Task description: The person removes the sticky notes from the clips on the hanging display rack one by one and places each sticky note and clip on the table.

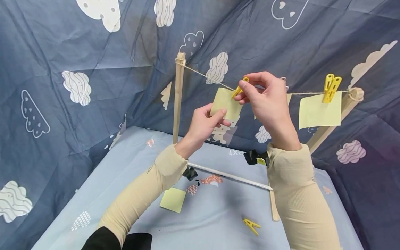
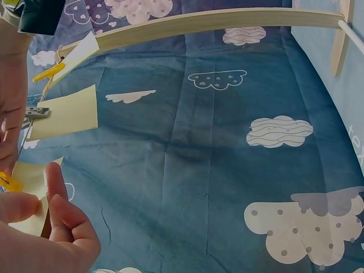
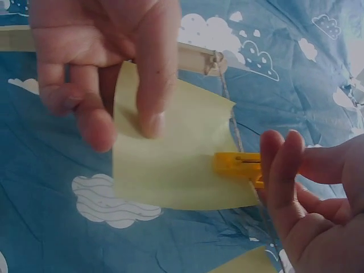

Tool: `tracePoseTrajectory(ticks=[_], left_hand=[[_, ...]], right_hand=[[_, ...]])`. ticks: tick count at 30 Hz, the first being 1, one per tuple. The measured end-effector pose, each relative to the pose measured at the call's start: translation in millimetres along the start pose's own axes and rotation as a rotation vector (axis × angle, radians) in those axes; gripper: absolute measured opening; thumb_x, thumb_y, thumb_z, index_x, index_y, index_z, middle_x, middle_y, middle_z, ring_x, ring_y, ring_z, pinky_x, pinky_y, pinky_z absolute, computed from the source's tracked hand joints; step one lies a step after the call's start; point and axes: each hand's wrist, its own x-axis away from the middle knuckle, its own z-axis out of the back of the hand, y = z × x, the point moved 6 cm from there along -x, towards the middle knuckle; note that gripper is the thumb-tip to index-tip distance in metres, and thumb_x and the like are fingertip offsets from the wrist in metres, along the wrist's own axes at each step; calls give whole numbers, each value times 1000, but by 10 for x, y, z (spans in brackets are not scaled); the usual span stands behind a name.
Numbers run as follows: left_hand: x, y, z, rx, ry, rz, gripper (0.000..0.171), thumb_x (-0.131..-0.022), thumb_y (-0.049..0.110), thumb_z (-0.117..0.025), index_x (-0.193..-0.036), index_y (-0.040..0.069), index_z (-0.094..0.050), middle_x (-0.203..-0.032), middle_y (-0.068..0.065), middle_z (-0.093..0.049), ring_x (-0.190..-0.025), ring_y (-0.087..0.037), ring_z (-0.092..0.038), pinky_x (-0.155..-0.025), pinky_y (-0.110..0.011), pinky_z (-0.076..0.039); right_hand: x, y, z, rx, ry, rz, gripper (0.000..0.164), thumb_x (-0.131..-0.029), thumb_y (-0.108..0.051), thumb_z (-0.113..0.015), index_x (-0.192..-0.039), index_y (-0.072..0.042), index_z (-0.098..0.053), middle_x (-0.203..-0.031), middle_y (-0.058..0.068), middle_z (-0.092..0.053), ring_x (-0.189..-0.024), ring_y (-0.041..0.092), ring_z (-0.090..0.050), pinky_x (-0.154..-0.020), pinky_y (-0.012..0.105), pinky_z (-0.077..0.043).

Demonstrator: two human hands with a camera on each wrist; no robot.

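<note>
My left hand pinches the lower edge of a pale yellow paper square between thumb and fingers. The paper's top edge is at a thin string. Level with that edge, my right hand pinches a yellow clothespin, whose tips overlap the paper beside the string. On the right, another yellow clothespin fastens a second paper square to the string. A third paper, mostly hidden behind my right hand in the head view, hangs from a grey clip in the left wrist view.
The string runs between a left wooden post and a right wooden post. Upon the light blue cloth lie a loose paper square, a yellow clothespin and a white rod. A dark cloud-print sheet hangs behind.
</note>
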Motion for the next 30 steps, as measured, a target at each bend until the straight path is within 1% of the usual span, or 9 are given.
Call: tracePoseTrajectory(ticks=[3, 6, 10, 13, 17, 23, 25, 30], left_hand=[[3, -6, 0, 1, 2, 4, 22, -87, 24, -59, -103, 9, -61, -73, -9, -68, -72, -17, -66, -63, -26, -47], [4, -24, 1, -6, 3, 11, 22, -87, 24, -59, -102, 9, -61, -73, -9, -68, -72, -17, -66, -63, -26, -47], [15, -58, 2, -6, -4, 33, 23, -87, 25, -58, -102, 8, -61, -74, -10, -68, -72, -16, -66, -63, -26, -47], [22, -81, 2, 5, -9, 47, 24, -87, 24, -58, -103, 7, -60, -74, -12, -68, -71, -17, -66, -63, -25, -47], [30, -94, 6, 9, -9, 48, 25, -87, 24, -58, -103, 5, -60, -76, -14, -68, -72, -17, -66, -62, -25, -47], [50, -119, 0, 6, -31, 49, 28, -87, 24, -58, -106, 4, -59, -79, -16, -68, -72, -18, -66, -63, -25, -47], [53, -133, 2, 5, -34, 47, 27, -87, 23, -58, -106, 4, -59, -78, -16, -68, -70, -18, -67, -62, -25, -47], [57, -159, 9, 7, -36, 37, 24, -87, 22, -58, -104, 5, -60, -75, -13, -68, -69, -16, -66, -62, -26, -47]], right_hand=[[-2, 12, 0, 45, 32, 33, 27, -83, -16, -62, -106, -1, -58, -90, 7, -60, -62, 12, -64, -61, 21, -52], [-5, 18, 1, 65, 55, 66, 26, -84, -16, -62, -105, -2, -59, -89, 7, -60, -61, 12, -63, -60, 20, -51], [9, -12, 4, 45, 82, 114, 25, -83, -15, -62, -103, 0, -60, -86, 9, -61, -59, 12, -63, -59, 20, -51], [49, -88, 1, 33, 101, 147, 24, -83, -12, -61, -102, 3, -59, -86, 12, -62, -59, 13, -62, -59, 20, -51], [106, -194, -4, 23, 120, 181, 23, -84, -8, -59, -102, 6, -58, -90, 17, -62, -59, 11, -61, -60, 19, -50], [137, -237, 5, 7, 145, 218, 22, -84, -5, -59, -101, 9, -58, -95, 23, -62, -59, 11, -61, -59, 19, -50], [137, -239, 9, 2, 155, 228, 22, -84, -5, -59, -101, 9, -58, -95, 22, -63, -59, 12, -61, -59, 19, -50], [123, -243, 34, -36, 199, 265, 20, -83, -4, -60, -99, 9, -58, -91, 13, -65, -59, 12, -61, -59, 20, -50]])
